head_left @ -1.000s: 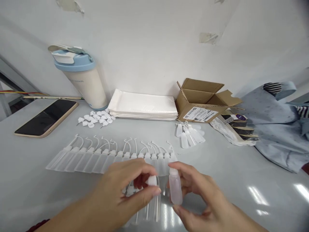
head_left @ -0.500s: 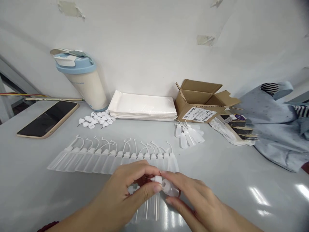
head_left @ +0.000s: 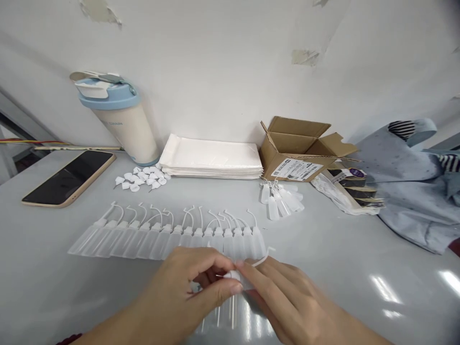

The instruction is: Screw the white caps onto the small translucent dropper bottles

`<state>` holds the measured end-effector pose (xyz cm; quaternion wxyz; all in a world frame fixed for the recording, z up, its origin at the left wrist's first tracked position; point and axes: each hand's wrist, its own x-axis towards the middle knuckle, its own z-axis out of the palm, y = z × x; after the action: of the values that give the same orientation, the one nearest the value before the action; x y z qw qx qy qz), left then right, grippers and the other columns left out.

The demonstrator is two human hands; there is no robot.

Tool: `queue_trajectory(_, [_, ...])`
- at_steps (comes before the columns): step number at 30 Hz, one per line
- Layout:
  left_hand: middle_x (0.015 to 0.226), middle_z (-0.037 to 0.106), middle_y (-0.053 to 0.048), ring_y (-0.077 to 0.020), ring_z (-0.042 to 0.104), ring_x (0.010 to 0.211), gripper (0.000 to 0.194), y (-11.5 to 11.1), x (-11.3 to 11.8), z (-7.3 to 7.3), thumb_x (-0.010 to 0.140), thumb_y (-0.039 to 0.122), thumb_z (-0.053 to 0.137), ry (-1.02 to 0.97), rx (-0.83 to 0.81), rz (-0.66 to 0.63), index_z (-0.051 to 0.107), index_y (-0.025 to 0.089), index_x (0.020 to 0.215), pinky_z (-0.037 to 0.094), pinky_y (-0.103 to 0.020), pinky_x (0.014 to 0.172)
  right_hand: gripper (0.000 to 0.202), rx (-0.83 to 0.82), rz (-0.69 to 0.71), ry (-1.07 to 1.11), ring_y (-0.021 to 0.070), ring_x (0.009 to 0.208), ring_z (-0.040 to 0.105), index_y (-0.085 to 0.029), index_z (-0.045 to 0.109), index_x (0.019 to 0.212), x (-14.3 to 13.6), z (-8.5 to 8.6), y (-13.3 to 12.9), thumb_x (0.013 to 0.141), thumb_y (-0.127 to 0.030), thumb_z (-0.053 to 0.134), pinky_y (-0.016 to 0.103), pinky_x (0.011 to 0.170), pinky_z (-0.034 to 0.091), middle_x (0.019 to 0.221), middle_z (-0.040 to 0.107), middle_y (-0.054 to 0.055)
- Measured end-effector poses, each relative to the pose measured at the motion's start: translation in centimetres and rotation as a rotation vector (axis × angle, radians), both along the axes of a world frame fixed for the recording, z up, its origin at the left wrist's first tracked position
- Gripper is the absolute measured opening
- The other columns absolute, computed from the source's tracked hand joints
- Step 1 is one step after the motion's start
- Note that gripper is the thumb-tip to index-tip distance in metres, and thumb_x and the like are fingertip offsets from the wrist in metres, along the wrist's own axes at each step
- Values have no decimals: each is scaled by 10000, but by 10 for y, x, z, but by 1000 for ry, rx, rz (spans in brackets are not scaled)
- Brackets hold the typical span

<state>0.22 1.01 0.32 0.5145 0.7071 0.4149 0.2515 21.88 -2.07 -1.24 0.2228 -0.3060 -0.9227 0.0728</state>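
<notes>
Between thumb and fingers, my left hand [head_left: 201, 287] pinches a white needle-tip cap [head_left: 233, 275], its thin needle pointing left. My right hand [head_left: 287, 297] is wrapped round a small translucent squeeze bottle [head_left: 246, 282], mostly hidden by the fingers, with a white strap [head_left: 261, 260] sticking up. Cap and bottle neck meet between the hands. Beyond them lies a row of similar squeeze bottles [head_left: 151, 239] with white caps and curled straps. Farther back sits a pile of loose white needle-tip caps [head_left: 143, 177]. Something white inside my left palm is mostly hidden.
At the back stand a cream and blue tumbler [head_left: 122, 120], a stack of white envelopes [head_left: 212, 155] and an open cardboard box [head_left: 294, 153]. Small bottles [head_left: 282, 199] lie before the box. A phone [head_left: 70, 177] lies left; a plastic-wrapped pack [head_left: 350, 189] and blue cloth [head_left: 406, 182] are right.
The bottle's open mouth, visible before beside the cap, now meets it. My right fingers have closed in over the bottle, and its strap has come into sight.
</notes>
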Motion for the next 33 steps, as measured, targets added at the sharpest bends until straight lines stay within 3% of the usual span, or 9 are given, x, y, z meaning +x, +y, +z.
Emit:
queue_trajectory(3, [563,611,58,-97,606,506,154,0,0,1,850,264,564,-30,-182,-13,682,222,760,497,-162,501,400,6,21,32,246,865,681,-39,359,1378,0,1,0,990,-129,329,363,684,595,1018,703,166])
queue_trajectory(6, [590,616,41,-105,611,525,147,1,-1,1,839,259,578,-46,-90,-12,679,204,748,502,-174,513,337,-91,-14,136,216,868,692,-153,411,1320,0,1,-5,984,-170,413,338,721,596,1037,705,124])
queue_trajectory(10, [737,692,3,-121,621,625,134,2,-5,-2,836,187,609,-54,215,-54,730,228,879,487,-203,579,203,-515,-235,251,183,809,688,-241,447,1139,1,7,-11,953,-230,528,288,685,585,950,717,50])
queue_trajectory(14, [762,685,4,-111,605,624,159,3,-6,-3,832,175,625,-162,133,-43,741,259,902,482,-186,558,217,-891,-273,397,158,731,636,-267,398,1080,-2,16,-10,930,-261,554,261,617,548,879,733,7])
queue_trajectory(16, [783,683,4,-114,601,634,117,2,-5,-3,839,240,645,-175,43,-21,749,278,877,483,-180,541,221,-902,-261,431,163,746,644,-256,403,1093,-4,16,-10,931,-265,553,268,628,544,903,734,24])
queue_trajectory(22, [595,615,25,-116,592,528,214,1,-4,1,829,410,651,-138,-283,5,705,208,780,509,-186,500,219,-611,-231,333,187,814,658,-272,453,1147,2,4,-18,948,-251,543,307,699,537,1017,695,54])
queue_trajectory(25, [629,634,15,-120,595,555,156,0,-7,0,852,332,625,-69,-76,-79,703,206,800,498,-193,525,164,-774,-230,362,163,752,605,-263,464,1084,2,10,-16,945,-293,547,277,655,499,905,689,34])
queue_trajectory(30, [795,693,-21,-134,635,666,120,0,-10,-5,884,218,606,-118,309,-138,696,204,963,487,-213,605,289,-1346,-83,720,65,551,404,-240,361,1019,-5,19,-3,936,-444,547,187,517,371,857,663,25])
queue_trajectory(33, [793,691,2,-122,634,670,117,2,-10,-3,896,243,609,-70,278,-150,690,231,980,485,-203,616,261,-1269,-107,691,73,555,445,-238,370,1003,-4,17,-5,945,-429,538,192,515,386,831,657,20])
